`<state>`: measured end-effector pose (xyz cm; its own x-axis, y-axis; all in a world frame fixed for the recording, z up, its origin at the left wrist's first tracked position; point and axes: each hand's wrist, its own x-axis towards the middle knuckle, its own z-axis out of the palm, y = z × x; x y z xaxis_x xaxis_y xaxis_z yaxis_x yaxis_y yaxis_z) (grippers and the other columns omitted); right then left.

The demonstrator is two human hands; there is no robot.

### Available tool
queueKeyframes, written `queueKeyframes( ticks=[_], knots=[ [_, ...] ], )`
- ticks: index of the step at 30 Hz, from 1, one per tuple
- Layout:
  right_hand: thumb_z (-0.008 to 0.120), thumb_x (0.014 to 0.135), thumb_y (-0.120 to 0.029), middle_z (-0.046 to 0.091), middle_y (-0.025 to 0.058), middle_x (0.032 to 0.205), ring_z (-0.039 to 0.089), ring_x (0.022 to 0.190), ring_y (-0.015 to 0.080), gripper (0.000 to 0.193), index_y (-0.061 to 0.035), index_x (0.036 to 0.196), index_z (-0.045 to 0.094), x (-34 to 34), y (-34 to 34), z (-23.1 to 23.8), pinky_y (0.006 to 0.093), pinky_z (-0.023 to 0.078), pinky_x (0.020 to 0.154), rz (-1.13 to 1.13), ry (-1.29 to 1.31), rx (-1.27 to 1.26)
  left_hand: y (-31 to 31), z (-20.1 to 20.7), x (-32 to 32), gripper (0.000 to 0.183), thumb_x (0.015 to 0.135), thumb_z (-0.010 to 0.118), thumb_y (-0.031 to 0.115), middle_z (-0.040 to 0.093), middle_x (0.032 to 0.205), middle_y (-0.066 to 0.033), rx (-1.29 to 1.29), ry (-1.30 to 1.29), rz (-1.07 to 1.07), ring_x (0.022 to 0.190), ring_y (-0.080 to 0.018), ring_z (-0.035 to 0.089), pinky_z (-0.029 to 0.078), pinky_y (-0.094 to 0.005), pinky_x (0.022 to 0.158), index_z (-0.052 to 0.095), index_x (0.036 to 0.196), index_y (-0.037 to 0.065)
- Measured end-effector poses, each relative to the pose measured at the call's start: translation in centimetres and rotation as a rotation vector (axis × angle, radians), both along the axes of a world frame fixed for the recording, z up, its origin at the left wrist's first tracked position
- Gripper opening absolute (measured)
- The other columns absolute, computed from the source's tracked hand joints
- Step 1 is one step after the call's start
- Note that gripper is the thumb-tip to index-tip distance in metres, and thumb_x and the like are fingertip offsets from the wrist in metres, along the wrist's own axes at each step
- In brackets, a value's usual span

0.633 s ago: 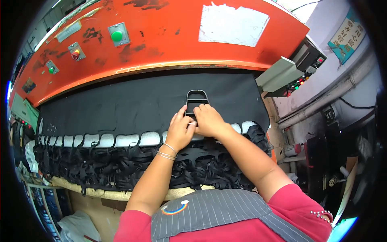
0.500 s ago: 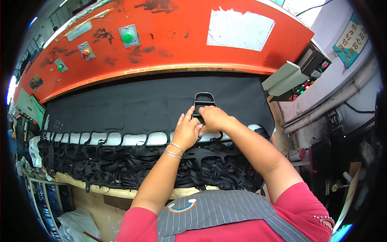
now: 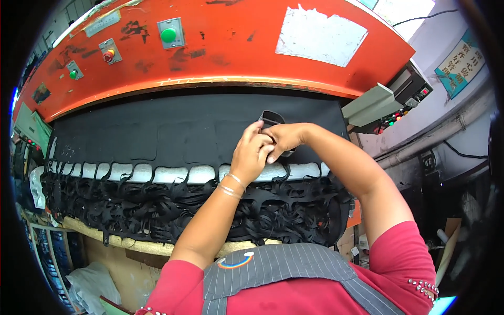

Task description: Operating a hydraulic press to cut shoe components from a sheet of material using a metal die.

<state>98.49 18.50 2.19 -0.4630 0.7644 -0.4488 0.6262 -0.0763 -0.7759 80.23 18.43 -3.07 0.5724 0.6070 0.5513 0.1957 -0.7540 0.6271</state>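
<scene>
A black cutting die (image 3: 272, 116), a narrow metal frame with a rounded far end, sits tilted over the black sheet material (image 3: 184, 134). My right hand (image 3: 285, 137) is closed round its middle from the right. Against its left side my left hand (image 3: 253, 152) presses with bent fingers, the fingertips meeting those of the right hand. Between them the hands hide most of the die, so whether a cut piece is inside does not show. Nearer to me, white gaps (image 3: 202, 174) line the sheet's cut edge.
Tangled black offcut strips (image 3: 173, 207) cover the near side of the bed, above a pale board edge (image 3: 131, 244). Behind the sheet rises an orange machine beam (image 3: 220, 60) with green buttons (image 3: 168, 35) and a red knob (image 3: 108, 55). A control box (image 3: 407, 94) stands at right.
The die has gone from lying flat on the sheet to tilted. My right hand has closed further round it, and my left hand has shifted slightly farther away with its fingers more bent.
</scene>
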Motion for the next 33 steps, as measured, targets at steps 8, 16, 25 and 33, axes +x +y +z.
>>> queueKeyframes(
  ticks=[8, 16, 25, 33],
  knots=[
    [0.048, 0.096, -0.047, 0.064, 0.0044, 0.084, 0.059, 0.08, 0.0122, 0.044, -0.006, 0.095, 0.064, 6.0, -2.5, 2.7, 0.0288, 0.048, 0.076, -0.691, 0.394, -0.033, -2.0, -1.8, -0.3, 0.051, 0.09, 0.057, 0.032, 0.043, 0.145, -0.0103, 0.004, 0.569, -0.04, 0.136, -0.0264, 0.036, 0.019, -0.0487, 0.114, 0.051, 0.133, 0.006],
    [0.063, 0.071, -0.005, 0.045, 0.0153, 0.14, 0.039, 0.129, 0.0366, 0.031, -0.0154, 0.099, 0.072, 13.7, -10.2, -2.3, 0.0447, 0.033, 0.107, -0.24, -0.838, 0.863, -4.3, -2.5, 3.6, 0.043, 0.09, 0.055, 0.031, 0.05, 0.139, -0.0069, 0.149, 0.59, -0.11, 0.135, -0.0269, 0.038, 0.022, -0.0508, 0.112, 0.057, 0.127, 0.008],
    [0.089, 0.054, -0.041, 0.025, 0.0384, 0.145, 0.013, 0.143, 0.0442, 0.077, -0.0052, 0.116, 0.058, 9.3, -13.5, -7.9, 0.0474, 0.013, 0.116, -0.679, -0.353, 0.642, -4.2, -2.6, 4.0, 0.043, 0.091, 0.055, 0.031, 0.05, 0.138, -0.0061, 0.175, 0.541, -0.087, 0.135, -0.0264, 0.038, 0.023, -0.0519, 0.112, 0.057, 0.128, 0.009],
    [0.089, 0.05, -0.045, 0.038, 0.0357, 0.139, 0.024, 0.141, 0.0423, 0.075, -0.0048, 0.107, 0.062, 8.7, -12.0, -8.6, 0.0503, 0.017, 0.115, -0.615, -0.335, 0.749, -3.6, -3.0, 4.4, 0.046, 0.089, 0.057, 0.031, 0.05, 0.138, -0.0072, 0.155, 0.53, -0.109, 0.135, -0.0271, 0.037, 0.022, -0.0527, 0.112, 0.056, 0.128, 0.007]
  ],
)
